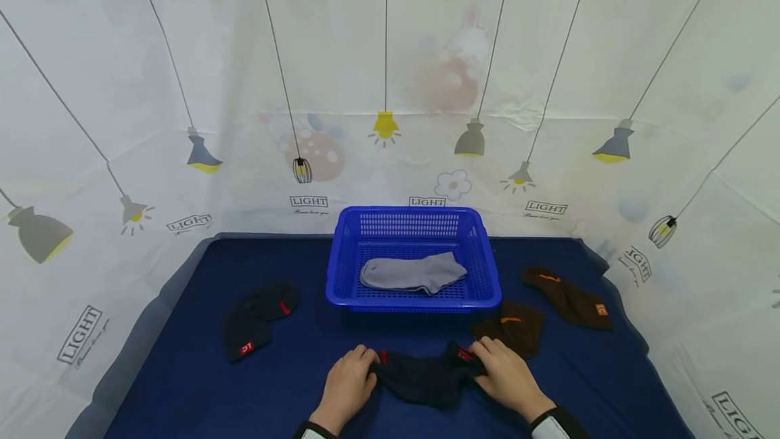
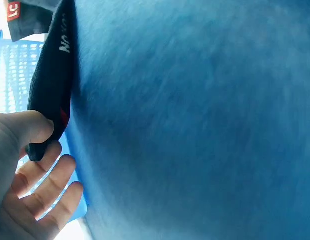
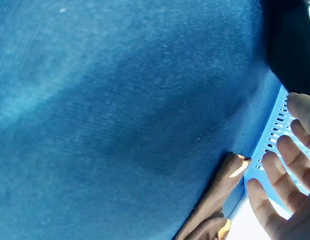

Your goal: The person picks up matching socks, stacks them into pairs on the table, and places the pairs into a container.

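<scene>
Dark sock [image 1: 425, 379] pinched by left hand [image 1: 350, 383] and right hand [image 1: 507, 377], grey socks [image 1: 411, 274] inside basket [image 1: 414, 304]

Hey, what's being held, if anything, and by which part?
A dark sock: left hand pinching its red-striped end, right hand gripping its red-labelled end.

Matt knit dark sock [image 1: 426, 379], smooth plastic basket [image 1: 414, 305], fuzzy tablecloth [image 1: 183, 378], creased backdrop [image 1: 347, 32] perhaps fabric
</scene>
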Motion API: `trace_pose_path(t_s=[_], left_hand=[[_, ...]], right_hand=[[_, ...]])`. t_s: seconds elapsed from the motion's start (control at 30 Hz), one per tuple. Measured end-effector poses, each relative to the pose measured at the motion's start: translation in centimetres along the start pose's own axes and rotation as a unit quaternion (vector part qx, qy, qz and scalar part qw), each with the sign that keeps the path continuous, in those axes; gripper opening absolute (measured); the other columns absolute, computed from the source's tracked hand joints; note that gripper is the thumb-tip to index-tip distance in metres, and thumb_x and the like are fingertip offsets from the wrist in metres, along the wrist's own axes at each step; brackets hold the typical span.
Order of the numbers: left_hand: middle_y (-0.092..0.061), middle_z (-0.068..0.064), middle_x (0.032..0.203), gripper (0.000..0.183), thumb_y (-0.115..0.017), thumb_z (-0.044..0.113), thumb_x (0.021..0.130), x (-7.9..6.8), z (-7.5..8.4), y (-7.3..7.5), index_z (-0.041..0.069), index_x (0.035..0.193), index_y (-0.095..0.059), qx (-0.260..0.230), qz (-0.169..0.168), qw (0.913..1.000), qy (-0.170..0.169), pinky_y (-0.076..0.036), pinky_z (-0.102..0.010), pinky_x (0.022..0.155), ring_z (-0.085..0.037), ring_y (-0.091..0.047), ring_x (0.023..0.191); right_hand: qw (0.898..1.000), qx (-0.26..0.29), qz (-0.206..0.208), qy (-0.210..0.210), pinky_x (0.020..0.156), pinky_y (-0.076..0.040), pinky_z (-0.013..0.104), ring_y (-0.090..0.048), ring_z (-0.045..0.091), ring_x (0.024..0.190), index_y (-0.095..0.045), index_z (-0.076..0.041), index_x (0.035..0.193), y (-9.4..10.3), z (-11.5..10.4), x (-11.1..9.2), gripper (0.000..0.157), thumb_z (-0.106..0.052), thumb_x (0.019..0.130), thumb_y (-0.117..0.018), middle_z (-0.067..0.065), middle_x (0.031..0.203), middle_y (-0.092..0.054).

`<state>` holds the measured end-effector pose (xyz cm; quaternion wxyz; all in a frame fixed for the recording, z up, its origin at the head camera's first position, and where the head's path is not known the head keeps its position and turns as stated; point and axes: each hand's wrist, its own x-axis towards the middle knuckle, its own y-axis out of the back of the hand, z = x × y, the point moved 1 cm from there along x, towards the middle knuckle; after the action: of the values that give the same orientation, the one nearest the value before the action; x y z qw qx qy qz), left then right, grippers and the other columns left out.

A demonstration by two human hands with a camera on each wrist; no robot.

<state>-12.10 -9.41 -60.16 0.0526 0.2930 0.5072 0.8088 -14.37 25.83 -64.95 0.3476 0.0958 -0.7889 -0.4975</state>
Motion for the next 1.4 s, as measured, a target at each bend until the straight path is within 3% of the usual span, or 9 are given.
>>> trace_pose_path(t_s=[0.07,0.17,0.4,0.63,0.73,0.9,1.1,1.27,1.4], left_hand=[[-0.060,-0.002,0.084,0.030,-0.087,-0.003,0.072,0.1,-0.2,0.7,0.011,0.092,-0.068,-0.003,-0.006,0.9998,0.020,-0.052,-0.041,0.060,-0.024,-0.063,0.071],[-0.060,-0.002,0.083,0.031,-0.086,-0.005,0.072,-0.1,-1.0,1.1,0.011,0.092,-0.069,-0.004,0.001,0.9997,0.024,-0.051,-0.041,0.059,-0.023,-0.062,0.070],[-0.058,0.000,0.083,0.032,-0.087,-0.001,0.070,-1.7,-4.2,0.1,0.012,0.094,-0.070,0.011,0.002,0.9996,0.024,-0.046,-0.039,0.055,-0.019,-0.059,0.068],[-0.062,-0.002,0.088,0.035,-0.087,-0.005,0.068,-1.9,-4.0,1.6,0.010,0.097,-0.074,0.003,0.008,0.9998,0.021,-0.051,-0.042,0.060,-0.024,-0.062,0.073],[-0.063,-0.004,0.096,0.037,-0.083,-0.008,0.072,-2.5,-5.0,0.7,0.010,0.104,-0.076,0.000,0.006,0.9996,0.027,-0.052,-0.043,0.063,-0.025,-0.063,0.079],[-0.065,-0.004,0.105,0.044,-0.072,-0.013,0.074,-3.4,-6.3,-1.1,0.012,0.109,-0.077,0.012,0.046,0.9982,0.038,-0.054,-0.042,0.067,-0.027,-0.063,0.085],[-0.064,-0.001,0.093,0.033,-0.085,-0.006,0.072,-2.6,-3.9,0.9,0.012,0.097,-0.074,0.019,0.074,0.9969,0.018,-0.051,-0.044,0.062,-0.024,-0.062,0.078],[-0.065,0.000,0.089,0.028,-0.093,-0.002,0.075,-2.1,-1.6,2.7,0.012,0.092,-0.075,0.031,0.009,0.9979,0.056,-0.054,-0.040,0.066,-0.024,-0.063,0.078],[-0.067,-0.001,0.091,0.025,-0.094,0.002,0.079,-1.9,-1.3,2.7,0.012,0.095,-0.077,0.048,-0.040,0.9947,0.082,-0.056,-0.041,0.069,-0.025,-0.065,0.080]], right_hand=[[1.000,-0.009,-0.006,-0.008,0.059,-0.043,0.030,-0.052,0.011,0.076,-0.064,-0.019,0.108,-0.5,0.4,-0.1,0.058,-0.008,0.062,-0.098,-0.008,0.093,-0.055],[1.000,-0.020,-0.016,-0.003,0.062,-0.046,0.028,-0.054,0.011,0.078,-0.065,-0.018,0.108,-0.5,0.2,0.1,0.053,-0.008,0.066,-0.095,-0.007,0.094,-0.056],[1.000,0.012,-0.003,-0.013,0.060,-0.046,0.034,-0.055,0.014,0.076,-0.065,-0.018,0.101,0.7,-2.3,1.2,0.050,-0.005,0.064,-0.097,-0.008,0.090,-0.055],[0.998,-0.013,-0.061,-0.030,0.066,-0.054,0.037,-0.063,0.022,0.080,-0.067,-0.015,0.101,3.3,-4.5,2.3,0.039,-0.005,0.075,-0.095,-0.003,0.092,-0.058],[0.999,-0.014,-0.031,-0.012,0.060,-0.051,0.037,-0.060,0.020,0.076,-0.065,-0.015,0.099,2.3,-3.6,1.7,0.037,0.001,0.077,-0.090,-0.003,0.090,-0.056],[0.999,-0.010,0.035,0.021,0.057,-0.047,0.035,-0.060,0.018,0.075,-0.064,-0.017,0.102,-0.2,-1.5,0.6,0.029,0.004,0.087,-0.077,-0.003,0.091,-0.055],[0.999,0.013,0.030,0.013,0.060,-0.049,0.036,-0.061,0.016,0.080,-0.068,-0.016,0.109,-1.3,-1.8,1.3,0.030,-0.005,0.088,-0.086,-0.003,0.095,-0.057],[1.000,0.018,-0.004,0.005,0.057,-0.046,0.032,-0.056,0.012,0.073,-0.071,-0.015,0.107,0.3,-4.5,2.8,0.036,-0.004,0.081,-0.093,-0.002,0.093,-0.057],[0.999,0.013,-0.036,-0.009,0.061,-0.050,0.031,-0.058,0.014,0.075,-0.072,-0.011,0.108,1.4,-6.0,3.4,0.038,-0.003,0.079,-0.095,-0.001,0.095,-0.058]])
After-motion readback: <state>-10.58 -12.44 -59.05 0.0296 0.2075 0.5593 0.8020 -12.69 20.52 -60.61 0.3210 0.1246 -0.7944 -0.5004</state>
